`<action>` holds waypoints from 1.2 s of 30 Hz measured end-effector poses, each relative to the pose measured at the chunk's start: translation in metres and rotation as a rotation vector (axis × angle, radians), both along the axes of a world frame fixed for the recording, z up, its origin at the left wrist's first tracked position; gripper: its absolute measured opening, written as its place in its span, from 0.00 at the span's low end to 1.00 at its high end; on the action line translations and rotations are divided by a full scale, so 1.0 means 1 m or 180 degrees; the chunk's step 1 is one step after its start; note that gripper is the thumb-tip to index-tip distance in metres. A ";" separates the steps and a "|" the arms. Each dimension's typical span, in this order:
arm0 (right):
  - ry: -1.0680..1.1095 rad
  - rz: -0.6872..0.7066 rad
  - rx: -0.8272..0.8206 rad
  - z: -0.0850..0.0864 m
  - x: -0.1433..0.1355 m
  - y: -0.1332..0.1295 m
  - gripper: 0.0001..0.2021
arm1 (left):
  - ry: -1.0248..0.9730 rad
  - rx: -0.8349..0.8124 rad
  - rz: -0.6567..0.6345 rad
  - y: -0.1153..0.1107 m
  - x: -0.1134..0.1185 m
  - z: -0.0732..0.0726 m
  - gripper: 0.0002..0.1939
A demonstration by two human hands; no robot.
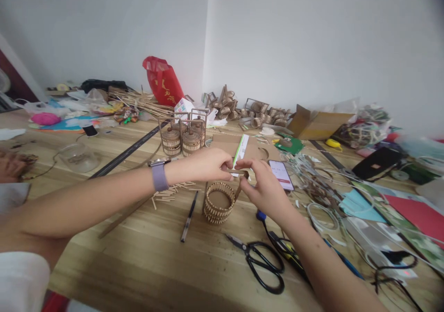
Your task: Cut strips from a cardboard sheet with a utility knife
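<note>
A small round basket of short wooden sticks (219,203) stands upright on the wooden table. Above it, a narrow brown cardboard strip (237,192) bends over and runs down beside the basket's rim; whether it is fixed there I cannot tell. My left hand (217,163) pinches the strip's top from the left. From the right, my right hand (263,187) has thumb and fingers closed on the strip near its bend. A black pen (189,217) lies left of the basket. Black-handled scissors (258,259) rest in front of it, to the right.
Loose short sticks (169,193) lie under my left forearm. Behind it stands a carrier with lidded stick baskets (182,138). A lit phone (280,175) is beyond my right hand. Cables and scraps (322,217) spread on the right; a glass jar (79,158) sits left, near another person's hand (12,164).
</note>
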State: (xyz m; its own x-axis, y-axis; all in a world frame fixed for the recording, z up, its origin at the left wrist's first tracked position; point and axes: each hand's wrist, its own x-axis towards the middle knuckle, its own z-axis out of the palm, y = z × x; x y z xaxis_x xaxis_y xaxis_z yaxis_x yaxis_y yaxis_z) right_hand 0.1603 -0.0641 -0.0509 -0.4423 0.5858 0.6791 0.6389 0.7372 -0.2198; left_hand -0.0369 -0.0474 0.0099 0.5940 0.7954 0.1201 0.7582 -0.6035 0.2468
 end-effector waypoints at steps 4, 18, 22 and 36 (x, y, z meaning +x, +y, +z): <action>0.0034 -0.0071 0.0000 -0.002 0.003 -0.001 0.13 | 0.0073 0.0126 0.0071 -0.005 0.007 -0.001 0.11; 0.0161 -0.0148 -0.0080 -0.012 0.004 -0.002 0.11 | 0.0091 0.0107 0.0173 -0.008 0.013 0.001 0.10; 0.0202 -0.0180 -0.0081 -0.013 0.005 -0.001 0.11 | 0.0010 -0.0164 0.0087 -0.005 0.009 0.007 0.17; 0.0222 -0.0240 -0.0151 -0.016 0.010 -0.002 0.11 | 0.0288 0.0322 0.0093 -0.006 0.002 0.004 0.09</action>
State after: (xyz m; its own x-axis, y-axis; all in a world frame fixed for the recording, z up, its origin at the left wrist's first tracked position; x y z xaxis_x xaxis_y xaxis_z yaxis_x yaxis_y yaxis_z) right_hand 0.1701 -0.0664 -0.0668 -0.3484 0.6478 0.6775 0.6740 0.6754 -0.2992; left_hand -0.0349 -0.0532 0.0136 0.5828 0.7991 0.1475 0.7923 -0.5991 0.1157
